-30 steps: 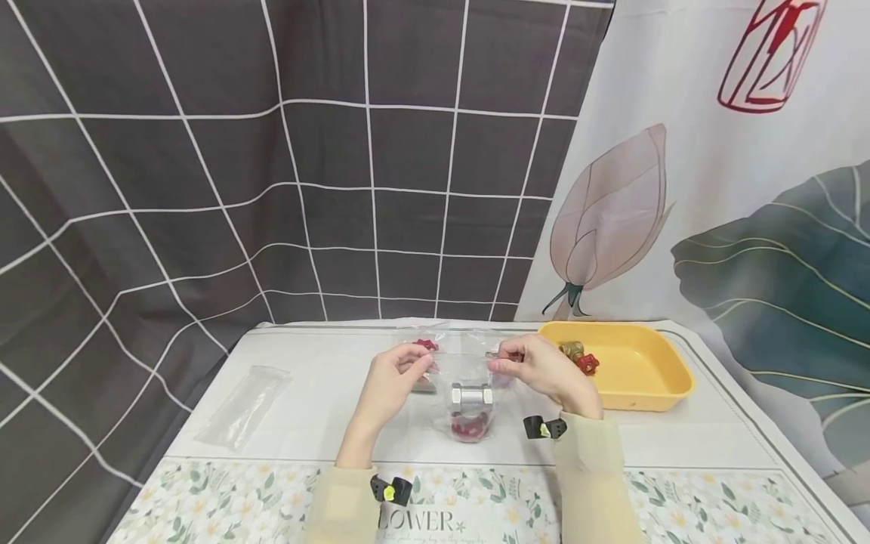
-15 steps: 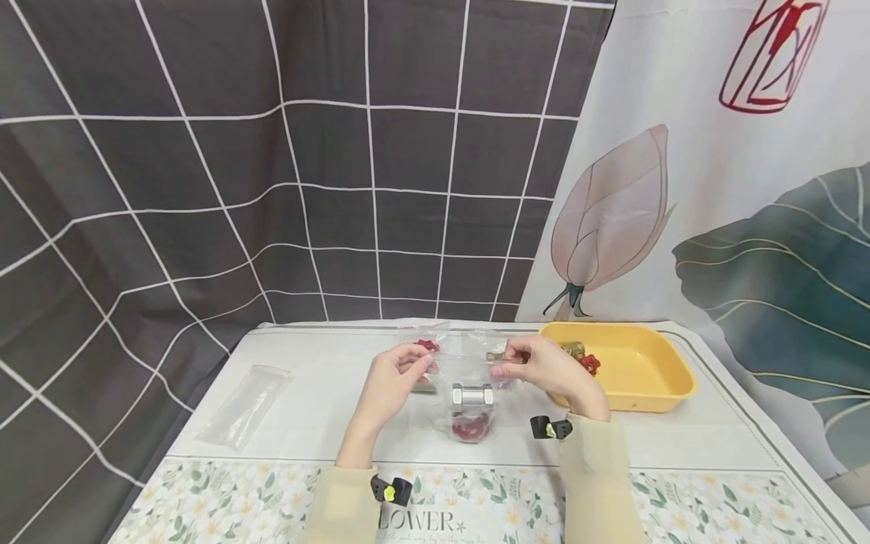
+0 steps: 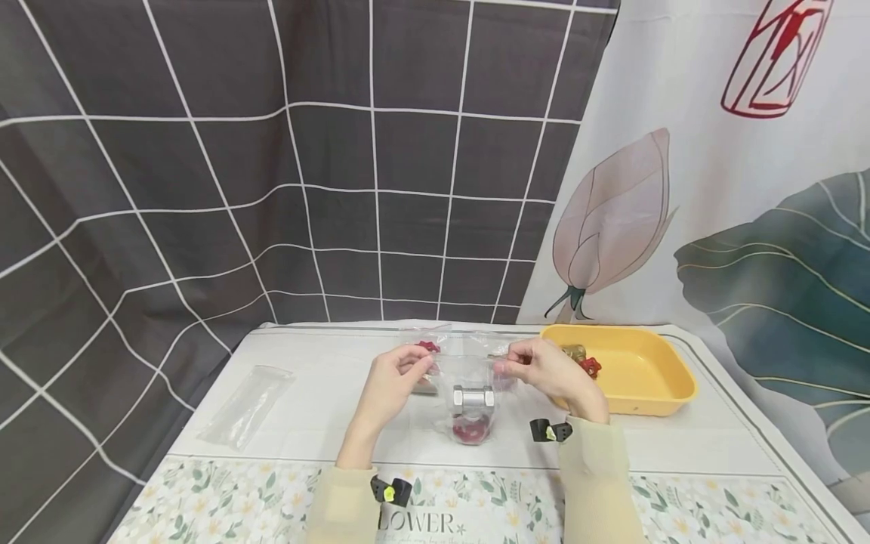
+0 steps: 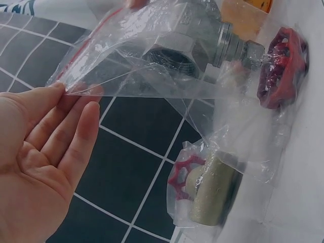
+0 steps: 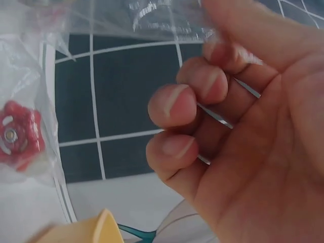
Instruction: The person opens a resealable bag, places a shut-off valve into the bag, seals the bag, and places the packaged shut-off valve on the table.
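Note:
A clear zip bag (image 3: 443, 378) hangs between my two hands in the head view. Inside it is a silver valve (image 3: 473, 398) with a red handwheel (image 4: 283, 68) at the bottom. My left hand (image 3: 390, 385) pinches the bag's top left corner between thumb and fingertips, the other fingers loosely bent. At the top right, my right hand (image 3: 557, 374) pinches the bag's edge between thumb and index finger. In the right wrist view the remaining fingers (image 5: 174, 104) are curled in. A red seal line runs along the bag's mouth in the left wrist view.
Behind the held bag lie other bagged valves, one a brass valve (image 4: 212, 190), another with a red handwheel (image 5: 20, 136). To the right stands a yellow tray (image 3: 628, 404) with a red-handled brass valve (image 3: 590, 367). A flat clear bag (image 3: 245, 408) lies left.
My right hand has shifted slightly right along the bag's top edge and still pinches it. The left hand stays in place, and the valve hangs nearly where it was.

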`<action>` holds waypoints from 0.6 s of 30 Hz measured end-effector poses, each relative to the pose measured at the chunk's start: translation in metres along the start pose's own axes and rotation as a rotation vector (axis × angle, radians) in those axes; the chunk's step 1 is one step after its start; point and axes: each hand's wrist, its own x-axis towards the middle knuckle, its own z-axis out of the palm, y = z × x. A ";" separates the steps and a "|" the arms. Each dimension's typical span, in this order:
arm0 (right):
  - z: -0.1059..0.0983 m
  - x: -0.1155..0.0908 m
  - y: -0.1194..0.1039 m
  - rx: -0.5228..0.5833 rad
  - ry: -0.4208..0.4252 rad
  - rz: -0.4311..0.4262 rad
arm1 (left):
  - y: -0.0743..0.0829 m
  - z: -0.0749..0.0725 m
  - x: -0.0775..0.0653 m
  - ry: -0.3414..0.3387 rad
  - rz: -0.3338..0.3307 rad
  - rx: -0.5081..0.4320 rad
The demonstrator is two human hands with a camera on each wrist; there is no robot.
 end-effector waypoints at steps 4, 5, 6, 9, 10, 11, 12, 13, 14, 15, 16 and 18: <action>-0.003 -0.002 0.002 0.005 -0.016 0.002 | -0.001 -0.001 0.000 0.005 -0.011 -0.003; -0.004 -0.002 0.004 0.000 -0.019 -0.011 | -0.001 -0.002 0.000 0.008 -0.013 0.001; -0.005 -0.002 0.005 -0.005 -0.022 -0.025 | -0.001 -0.002 0.000 0.008 -0.012 0.003; -0.005 -0.003 0.008 0.005 -0.020 -0.052 | 0.001 -0.002 -0.001 0.004 -0.005 0.009; -0.005 -0.003 0.008 0.017 -0.022 -0.060 | 0.001 -0.002 -0.001 0.001 -0.001 0.008; -0.005 -0.003 0.007 0.031 -0.025 -0.062 | 0.002 -0.002 -0.001 -0.003 0.004 0.009; -0.005 -0.004 0.007 0.044 -0.026 -0.062 | 0.002 -0.002 -0.001 -0.006 0.006 0.011; -0.004 -0.004 0.006 0.049 -0.025 -0.062 | 0.002 -0.002 -0.001 -0.007 0.008 0.016; -0.004 -0.004 0.005 0.058 -0.027 -0.059 | 0.002 -0.002 0.000 -0.006 0.010 0.018; -0.004 -0.004 0.005 0.061 -0.030 -0.061 | 0.002 -0.002 0.000 -0.004 0.009 0.015; -0.004 -0.004 0.005 0.061 -0.035 -0.060 | 0.002 -0.002 0.000 -0.003 0.007 0.013; -0.004 -0.004 0.004 0.077 -0.043 -0.043 | 0.001 -0.002 0.000 -0.002 0.004 0.009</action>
